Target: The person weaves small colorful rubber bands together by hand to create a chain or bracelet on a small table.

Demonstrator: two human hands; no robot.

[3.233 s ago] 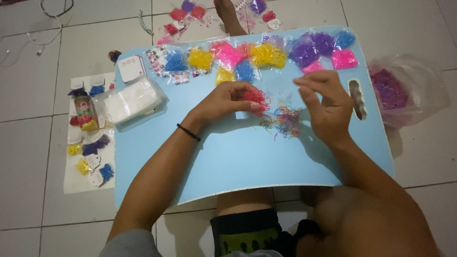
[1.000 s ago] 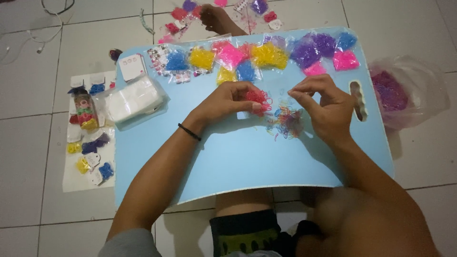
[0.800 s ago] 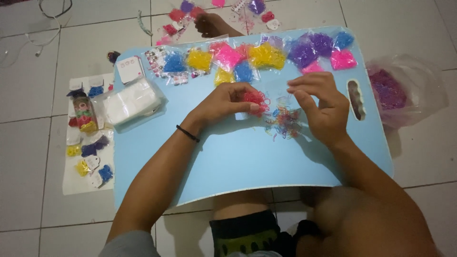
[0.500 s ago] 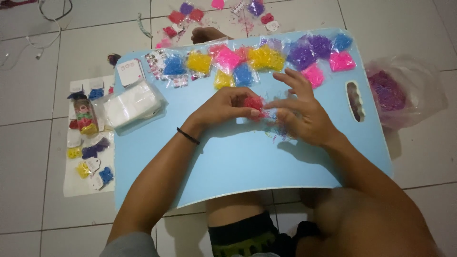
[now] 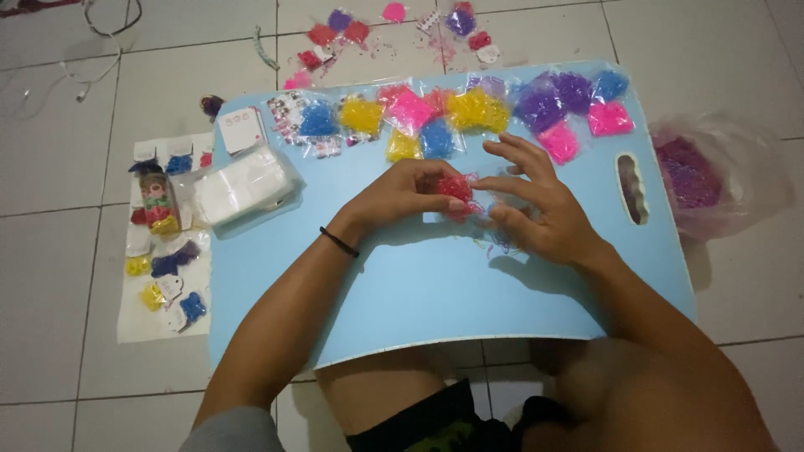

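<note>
While small bags of coloured bands [image 5: 474,107] line the blue board [image 5: 435,293], left hand [image 5: 400,190] pinches a red bundle [image 5: 456,189]; right hand [image 5: 536,213] spreads open over loose bands [image 5: 501,243]

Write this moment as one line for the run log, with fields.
left hand: holds red bands | right hand: open, over loose bands | surface: blue board | back edge: bags of bands

The lap table [image 5: 419,293] was pale blue. The clump of bands [image 5: 456,188] at its centre was red. Packets along its twelve o'clock edge ran blue [image 5: 318,120], yellow [image 5: 362,115], pink [image 5: 412,109], yellow [image 5: 476,107], purple [image 5: 543,105]. The wristband [image 5: 338,242] at eight o'clock was black; the floor tiles [image 5: 50,276] were white.
</note>
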